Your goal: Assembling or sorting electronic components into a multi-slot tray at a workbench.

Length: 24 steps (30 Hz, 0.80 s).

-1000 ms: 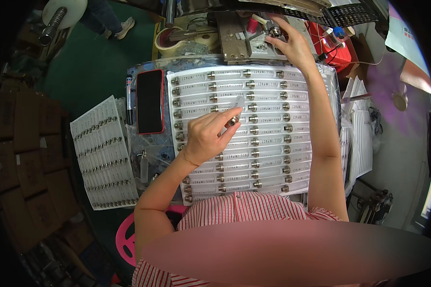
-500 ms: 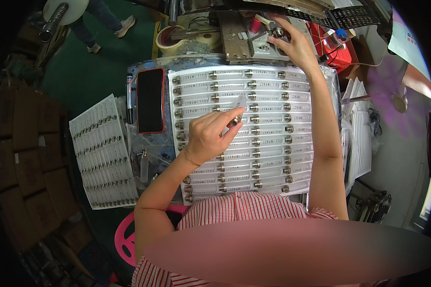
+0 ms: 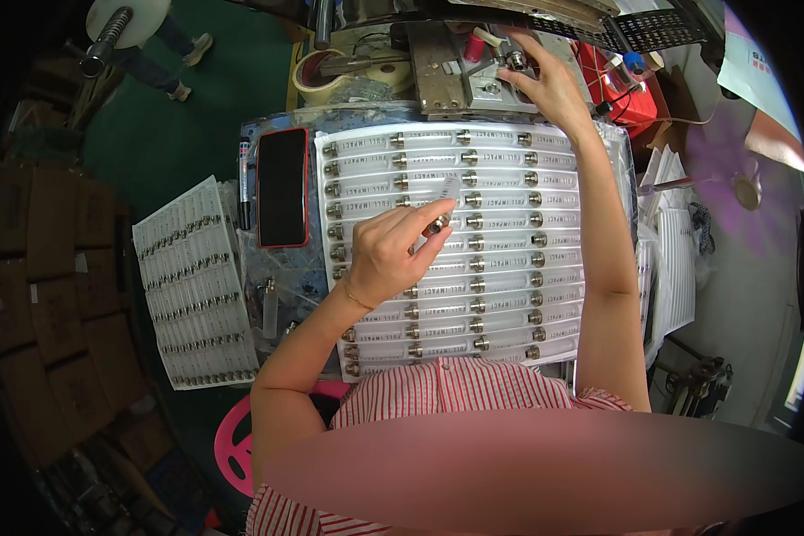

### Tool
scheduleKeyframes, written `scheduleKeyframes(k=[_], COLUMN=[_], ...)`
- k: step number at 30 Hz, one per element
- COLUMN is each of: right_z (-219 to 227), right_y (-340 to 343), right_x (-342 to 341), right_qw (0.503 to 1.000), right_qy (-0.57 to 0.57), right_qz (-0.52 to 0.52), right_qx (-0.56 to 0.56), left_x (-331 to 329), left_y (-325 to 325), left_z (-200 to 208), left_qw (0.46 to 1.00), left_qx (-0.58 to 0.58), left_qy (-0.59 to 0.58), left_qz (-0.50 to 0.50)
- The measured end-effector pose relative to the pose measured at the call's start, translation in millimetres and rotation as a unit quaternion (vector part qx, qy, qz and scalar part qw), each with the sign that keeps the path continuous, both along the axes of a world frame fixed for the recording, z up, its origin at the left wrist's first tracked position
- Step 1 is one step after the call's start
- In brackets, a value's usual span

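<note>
A stack of clear plastic strips (image 3: 500, 268), each carrying small metal fittings, covers the work surface in front of me. My left hand (image 3: 393, 255) hovers over its middle and pinches one clear strip with a metal fitting (image 3: 440, 214) at its tip. My right hand (image 3: 545, 80) reaches to the far side and its fingers rest on a round metal part (image 3: 515, 61) of a grey machine fixture (image 3: 451, 67).
A dark phone in a red case (image 3: 282, 188) lies left of the strips, with a marker pen (image 3: 243, 183) beside it. A second sheet of fittings (image 3: 192, 286) lies further left. A tape roll (image 3: 317, 76), red boxes (image 3: 630, 85) and brown cartons (image 3: 45, 295) surround the bench.
My right hand shifted slightly on the machine fixture at the far side. My left hand keeps the strip in nearly the same place.
</note>
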State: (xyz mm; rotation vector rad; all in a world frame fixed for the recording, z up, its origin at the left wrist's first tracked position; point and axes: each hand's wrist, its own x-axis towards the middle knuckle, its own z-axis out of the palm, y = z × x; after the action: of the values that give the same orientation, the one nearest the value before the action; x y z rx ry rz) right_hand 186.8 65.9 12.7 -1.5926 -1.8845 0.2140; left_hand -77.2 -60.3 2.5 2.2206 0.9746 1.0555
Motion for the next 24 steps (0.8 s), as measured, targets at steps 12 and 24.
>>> scheduleKeyframes(k=[12, 24], right_z=[-4.4, -31.2], right_y=[-61.9, -198.5], right_x=[105.8, 144.5], right_qw=[0.998, 0.984], right_qy=[-0.022, -0.065], right_qz=[-0.053, -0.077], right_qx=[-0.039, -0.145], left_x=[-5.5, 208.5], left_y=[2.6, 46.8], left_z=[4.2, -40.7], left_qw=[0.986, 0.99], left_qx=[-0.157, -0.092], left_qy=[-0.063, 0.002], left_qz=[0.011, -0.111])
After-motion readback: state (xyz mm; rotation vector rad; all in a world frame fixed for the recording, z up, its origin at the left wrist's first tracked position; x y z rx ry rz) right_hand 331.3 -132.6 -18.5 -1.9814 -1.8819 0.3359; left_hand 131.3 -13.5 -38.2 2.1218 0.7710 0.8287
